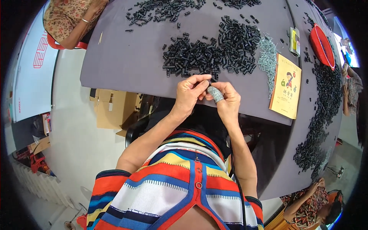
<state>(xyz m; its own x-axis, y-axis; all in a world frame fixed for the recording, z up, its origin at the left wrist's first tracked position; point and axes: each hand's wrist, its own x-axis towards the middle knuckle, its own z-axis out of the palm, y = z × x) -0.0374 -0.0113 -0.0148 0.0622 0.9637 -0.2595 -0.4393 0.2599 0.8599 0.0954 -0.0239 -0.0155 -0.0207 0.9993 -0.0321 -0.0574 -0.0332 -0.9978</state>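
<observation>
Just in front of the table's near edge, my left hand [188,96] and my right hand [229,101] meet fingertip to fingertip. Both are closed in a pinch around a small black plastic part [209,82], mostly covered by the fingers. A grey speckled wrap [215,94] covers one digit of my right hand. Right beyond my fingers lies a heap of short black tubular plastic parts [189,55], joined to a second heap [237,46] further right. Small silvery metal pieces [267,57] are spread beside that heap.
On the grey table [126,69], a yellow booklet [286,88] lies near the right corner, below a yellow-and-clear packet [294,42]. A red basket [322,46] and a long black pile [326,99] are further right. Other people sit around; a cardboard box [111,109] stands under the table.
</observation>
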